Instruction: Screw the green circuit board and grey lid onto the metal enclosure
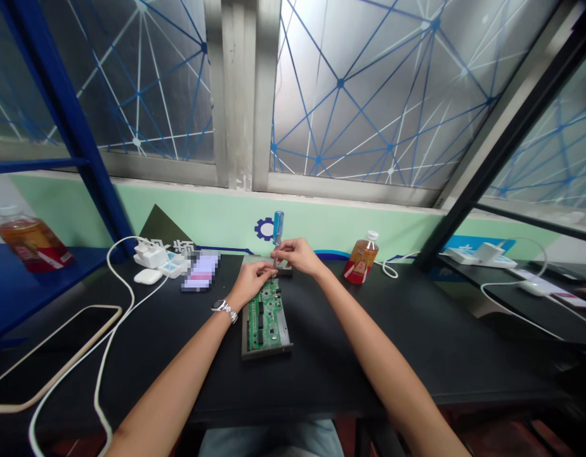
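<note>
A green circuit board lies in a shallow grey metal casing on the black table. Over the board's far end stands a nearly upright screwdriver with a blue handle, its tip down at the board. My right hand is closed on the screwdriver's shaft just below the handle. Beside the lower shaft, my left hand is pinched, thumb and fingertips at the shaft near the tip. The screw, if there is one, is too small to make out.
A flat grey piece lies behind the board. A drink bottle stands to the right. On the left are a phone, white chargers, looping white cables and a larger tan-edged device. Blue and black frames flank the table.
</note>
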`<state>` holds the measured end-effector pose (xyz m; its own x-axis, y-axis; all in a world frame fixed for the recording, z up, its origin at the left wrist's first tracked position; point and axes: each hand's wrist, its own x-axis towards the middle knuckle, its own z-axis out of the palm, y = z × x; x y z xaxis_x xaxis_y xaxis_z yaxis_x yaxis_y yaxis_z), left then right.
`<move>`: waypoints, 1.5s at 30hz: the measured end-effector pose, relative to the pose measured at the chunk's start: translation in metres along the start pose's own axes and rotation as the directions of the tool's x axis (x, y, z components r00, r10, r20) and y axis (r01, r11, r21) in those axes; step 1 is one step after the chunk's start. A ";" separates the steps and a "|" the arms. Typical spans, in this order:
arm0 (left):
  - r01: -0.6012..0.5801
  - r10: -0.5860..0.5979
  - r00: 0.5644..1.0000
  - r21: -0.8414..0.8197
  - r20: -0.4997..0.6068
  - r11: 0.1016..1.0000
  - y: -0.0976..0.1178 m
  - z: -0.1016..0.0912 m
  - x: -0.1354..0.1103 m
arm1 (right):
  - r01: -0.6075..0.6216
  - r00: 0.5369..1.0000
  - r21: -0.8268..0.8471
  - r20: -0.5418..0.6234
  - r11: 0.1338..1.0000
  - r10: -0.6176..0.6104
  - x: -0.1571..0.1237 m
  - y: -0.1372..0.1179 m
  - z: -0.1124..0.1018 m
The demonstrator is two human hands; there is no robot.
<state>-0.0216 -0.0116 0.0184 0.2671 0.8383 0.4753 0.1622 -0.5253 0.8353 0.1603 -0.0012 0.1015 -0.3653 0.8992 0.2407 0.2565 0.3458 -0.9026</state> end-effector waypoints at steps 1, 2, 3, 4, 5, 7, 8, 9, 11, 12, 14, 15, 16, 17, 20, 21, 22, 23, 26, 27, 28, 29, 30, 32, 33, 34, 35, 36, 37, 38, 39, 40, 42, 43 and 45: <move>-0.004 0.004 1.000 0.004 -0.003 1.000 0.000 0.000 0.000 | 0.003 1.000 -0.004 0.006 1.000 -0.003 0.000 -0.001 0.000; -0.006 0.006 1.000 0.008 -0.008 1.000 0.000 0.000 0.000 | 0.006 1.000 -0.007 0.010 1.000 -0.006 -0.001 -0.001 -0.001; -0.008 0.008 1.000 0.012 -0.012 1.000 0.001 0.000 0.000 | 0.010 1.000 -0.010 0.014 1.000 -0.010 -0.001 -0.001 -0.001; -0.010 0.010 1.000 0.016 -0.016 1.000 0.001 0.000 0.000 | 0.015 1.000 -0.011 0.018 1.000 -0.015 -0.001 -0.001 -0.001; -0.011 0.011 1.000 0.019 -0.021 1.000 0.001 0.000 0.000 | 0.020 1.000 -0.012 0.023 1.000 -0.019 -0.001 -0.002 -0.002; -0.010 0.011 0.999 0.026 -0.032 1.000 0.000 0.000 0.000 | 0.026 0.999 -0.014 0.035 1.000 -0.025 -0.002 -0.002 -0.002; -0.010 0.011 0.999 0.032 -0.037 0.999 -0.001 0.000 0.000 | 0.027 0.999 -0.016 0.042 1.000 -0.026 -0.002 -0.002 -0.003; -0.011 0.013 0.999 0.040 -0.042 0.999 -0.001 0.000 0.001 | 0.026 0.998 -0.016 0.049 1.000 -0.025 -0.002 -0.002 -0.003; -0.018 0.021 0.998 0.061 -0.052 0.998 -0.003 0.000 0.001 | 0.024 0.998 -0.016 0.067 1.000 -0.023 -0.002 -0.002 -0.003; -0.022 0.026 0.998 0.072 -0.056 0.997 -0.004 0.000 0.001 | 0.023 0.997 -0.014 0.076 1.000 -0.022 -0.002 -0.003 -0.003; -0.029 0.034 0.998 0.089 -0.061 0.996 -0.005 0.000 0.001 | 0.021 0.996 -0.004 0.091 1.000 -0.020 -0.002 -0.003 -0.002; -0.030 0.036 0.997 0.092 -0.065 0.995 -0.005 0.000 0.001 | 0.018 0.995 0.001 0.096 1.000 -0.018 -0.002 -0.003 -0.002; -0.031 0.038 0.997 0.093 -0.068 0.995 -0.005 0.000 0.001 | 0.013 0.995 0.007 0.099 1.000 -0.013 -0.002 -0.003 -0.002; -0.032 0.038 0.997 0.094 -0.070 0.995 -0.005 0.000 0.001 | 0.006 0.995 0.013 0.101 1.000 -0.008 -0.002 -0.003 -0.002; -0.028 0.036 0.996 0.097 -0.080 0.995 -0.004 0.000 0.001 | -0.010 0.995 0.012 0.098 1.000 0.008 -0.002 -0.004 0.000; -0.027 0.035 0.996 0.097 -0.084 0.995 -0.003 0.000 0.001 | -0.008 0.997 -0.001 0.082 1.000 0.008 -0.002 -0.004 0.001; -0.026 0.035 0.995 0.096 -0.090 0.995 -0.002 0.000 0.001 | 0.000 0.999 -0.024 0.054 1.000 0.002 -0.003 -0.004 0.001; -0.025 0.034 0.995 0.095 -0.097 0.995 -0.001 0.000 0.001 | 0.011 1.000 -0.054 0.021 0.999 -0.010 -0.003 -0.004 0.002; -0.016 0.030 0.993 0.113 -0.119 0.993 0.001 0.001 0.001 | 0.044 0.998 -0.123 -0.041 0.991 -0.049 -0.003 -0.003 0.003; -0.012 0.028 0.991 0.123 -0.128 0.992 0.001 0.002 0.001 | 0.048 0.998 -0.126 -0.039 0.991 -0.053 -0.003 -0.003 0.004; -0.008 0.026 0.990 0.130 -0.137 0.991 0.001 0.002 0.001 | 0.047 0.998 -0.118 -0.027 0.992 -0.050 -0.003 -0.004 0.004; -0.004 0.024 0.989 0.133 -0.144 0.991 0.001 0.002 0.001 | 0.043 0.999 -0.106 -0.013 0.993 -0.045 -0.003 -0.004 0.004; -0.002 0.021 0.989 0.131 -0.148 0.991 0.002 0.002 0.001 | 0.038 0.999 -0.094 -0.003 0.995 -0.038 -0.004 -0.005 0.004; -0.001 0.016 0.991 0.108 -0.135 0.994 0.001 0.001 0.001 | 0.026 1.000 -0.075 0.013 0.997 -0.025 -0.004 -0.006 0.004; -0.004 0.014 0.993 0.084 -0.115 0.996 0.001 0.000 0.001 | 0.022 1.000 -0.069 0.022 0.997 -0.020 -0.004 -0.007 0.003; -0.007 0.012 0.996 0.052 -0.088 0.999 0.000 -0.001 0.001 | 0.020 0.999 -0.064 0.031 0.998 -0.018 -0.004 -0.008 0.003; -0.008 0.009 0.999 0.013 -0.053 1.000 -0.001 -0.002 0.002 | 0.019 0.999 -0.060 0.038 0.998 -0.017 -0.005 -0.009 0.003; -0.005 0.005 1.000 -0.028 -0.015 1.000 -0.002 -0.003 0.002 | 0.018 0.999 -0.054 0.046 0.998 -0.015 -0.005 -0.009 0.003; 0.002 -0.001 1.000 -0.069 0.023 0.998 -0.003 -0.003 0.003 | 0.017 0.999 -0.049 0.051 0.999 -0.015 -0.005 -0.009 0.002; 0.014 -0.008 0.998 -0.103 0.061 0.995 -0.003 -0.004 0.004 | 0.017 0.998 -0.044 0.055 0.999 -0.015 -0.005 -0.009 0.002; 0.028 -0.016 0.995 -0.130 0.095 0.991 -0.004 -0.004 0.004 | 0.017 0.998 -0.037 0.057 0.999 -0.014 -0.005 -0.008 0.002; 0.040 -0.022 0.992 -0.148 0.123 0.988 -0.005 -0.005 0.004 | 0.015 0.998 -0.030 0.062 0.999 -0.013 -0.005 -0.008 0.002; 0.051 -0.022 0.985 -0.173 0.169 0.984 -0.005 -0.004 0.004 | 0.013 0.997 -0.015 0.073 1.000 -0.012 -0.005 -0.007 0.002; 0.053 -0.019 0.982 -0.181 0.186 0.982 -0.004 -0.004 0.004 | 0.009 0.997 -0.004 0.081 1.000 -0.008 -0.005 -0.007 0.002; 0.055 -0.017 0.979 -0.182 0.205 0.982 -0.003 -0.003 0.004 | -0.005 0.995 0.024 0.103 1.000 0.002 -0.005 -0.008 0.002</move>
<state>-0.0244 -0.0063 0.0186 0.4530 0.7996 0.3943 0.0010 -0.4427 0.8967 0.1581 -0.0089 0.1067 -0.4554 0.8674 0.2007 0.2369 0.3353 -0.9118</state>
